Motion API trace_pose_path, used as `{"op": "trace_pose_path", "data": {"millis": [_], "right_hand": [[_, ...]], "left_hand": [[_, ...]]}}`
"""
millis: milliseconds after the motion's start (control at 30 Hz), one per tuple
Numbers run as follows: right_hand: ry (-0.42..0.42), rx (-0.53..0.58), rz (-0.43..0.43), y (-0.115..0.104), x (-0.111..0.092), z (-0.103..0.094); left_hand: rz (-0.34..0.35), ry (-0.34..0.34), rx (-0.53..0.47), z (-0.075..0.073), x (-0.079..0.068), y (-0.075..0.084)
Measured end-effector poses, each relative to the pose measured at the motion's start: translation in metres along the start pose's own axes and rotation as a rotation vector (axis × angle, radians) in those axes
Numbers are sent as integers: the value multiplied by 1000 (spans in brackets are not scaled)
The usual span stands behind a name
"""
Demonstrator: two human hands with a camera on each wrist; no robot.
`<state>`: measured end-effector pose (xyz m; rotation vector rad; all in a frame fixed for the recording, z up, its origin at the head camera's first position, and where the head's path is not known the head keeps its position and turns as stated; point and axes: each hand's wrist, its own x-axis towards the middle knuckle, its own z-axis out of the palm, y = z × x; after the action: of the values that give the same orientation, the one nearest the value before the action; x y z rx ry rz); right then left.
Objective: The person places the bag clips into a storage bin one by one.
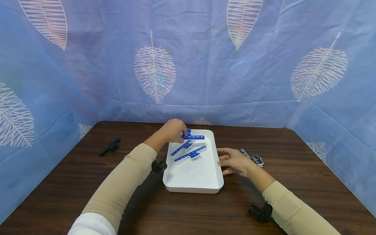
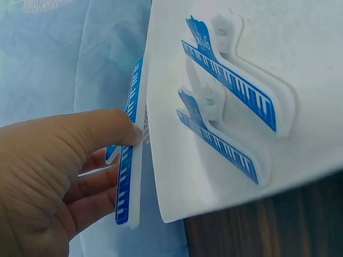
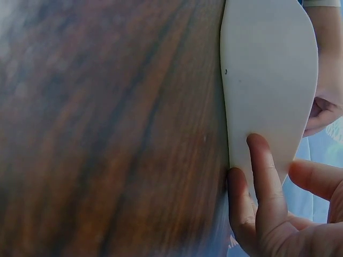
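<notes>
Three blue-and-white plastic clips with piano-key print noted: held clip (image 1: pixel 194 137), middle clip (image 1: pixel 181 148), lower clip (image 1: pixel 190 154). Held clip is at the far end of the shallow white rectangular tray (image 1: pixel 191 179), centre of the head frame; the other two lie inside it. Whether the held clip touches the tray: cannot tell.

Left hand (image 1: pixel 174 130), upper centre: grip narrowed to the clip's thickness, thumb on the printed bar, fingers behind. Right hand (image 1: pixel 235 162), right of centre: fingers extended against the tray's outer side wall, grasping nothing. Black-and-white piano-key clip (image 1: pixel 251 158) sits just beyond it, on the dark wood-grain surface (image 1: pixel 88 182).

Judgement: pinch the bar near its middle to limit tilting; avoid squeezing the handle, which would likely open the jaws. Right fingers should steady lightly; a hard push could slide the tray leftward.
</notes>
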<state>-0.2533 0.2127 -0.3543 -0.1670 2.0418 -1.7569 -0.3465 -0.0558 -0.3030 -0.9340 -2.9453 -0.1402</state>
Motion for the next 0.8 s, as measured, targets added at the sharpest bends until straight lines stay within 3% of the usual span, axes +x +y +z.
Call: {"op": "trace_pose_path", "data": {"millis": [333, 800], "right_hand": [[7, 0, -2, 1, 1, 1], [5, 10, -7, 1, 1, 1]], "left_hand": [[-95, -61, -90, 13, 9, 0], [-91, -88, -105, 29, 18, 3]]}}
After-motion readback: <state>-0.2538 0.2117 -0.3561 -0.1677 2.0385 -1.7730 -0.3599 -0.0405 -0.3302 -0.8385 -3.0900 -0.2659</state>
